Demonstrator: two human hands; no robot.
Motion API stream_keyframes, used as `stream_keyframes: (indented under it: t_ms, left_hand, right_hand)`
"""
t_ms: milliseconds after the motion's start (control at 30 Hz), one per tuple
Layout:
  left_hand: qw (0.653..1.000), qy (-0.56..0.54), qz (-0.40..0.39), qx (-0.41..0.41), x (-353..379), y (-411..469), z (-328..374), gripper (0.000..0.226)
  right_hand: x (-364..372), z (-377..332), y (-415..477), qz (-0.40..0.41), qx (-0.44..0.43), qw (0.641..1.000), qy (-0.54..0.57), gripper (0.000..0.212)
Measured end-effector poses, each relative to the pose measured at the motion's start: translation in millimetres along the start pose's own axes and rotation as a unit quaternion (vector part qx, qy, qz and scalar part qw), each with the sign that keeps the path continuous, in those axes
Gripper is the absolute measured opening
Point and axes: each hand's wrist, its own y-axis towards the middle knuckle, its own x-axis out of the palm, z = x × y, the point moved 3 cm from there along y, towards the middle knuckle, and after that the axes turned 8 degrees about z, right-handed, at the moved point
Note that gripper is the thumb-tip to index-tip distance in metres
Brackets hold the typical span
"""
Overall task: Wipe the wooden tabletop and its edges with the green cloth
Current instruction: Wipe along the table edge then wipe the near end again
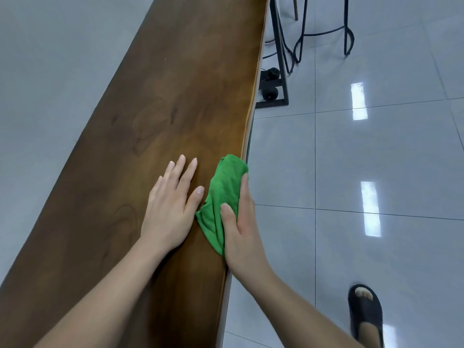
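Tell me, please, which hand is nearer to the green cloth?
Right. The right hand grips the green cloth; the left hand lies flat on the tabletop beside it.

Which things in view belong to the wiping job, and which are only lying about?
Job: green cloth, gripped by the right hand; wooden tabletop, with the left hand flat on it.
Not part of it: black metal frame, black cables, black slipper, tiled floor.

Wooden tabletop (163,96) runs open far ahead; left hand (170,209) flat on it just beside green cloth (223,194) blocks leftward; right edge free over floor (376,159), black frame leg (281,59) well beyond.
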Motion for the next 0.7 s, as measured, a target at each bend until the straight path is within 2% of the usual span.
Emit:
stream_keyframes:
  t_ms: [133,433,567,700]
  left_hand:
    - [1.000,0.000,0.005,-0.001,-2,2,3,0.074]
    - [1.000,-0.009,-0.001,-0.013,-6,3,8,0.085]
    - [1.000,-0.006,0.000,-0.014,-5,2,8,0.078]
    - [1.000,-0.008,0.007,-0.011,-4,-1,6,0.074]
  right_hand:
    - [-2,-6,36,0.003,-0.001,1.000,-0.008,0.076]
    - [-5,-40,198,0.033,0.026,0.998,-0.050,0.078]
    - [-5,-43,189,0.048,0.023,0.998,-0.044,0.073]
    - [1,-25,129,0.061,-0.002,0.997,-0.043,0.066]
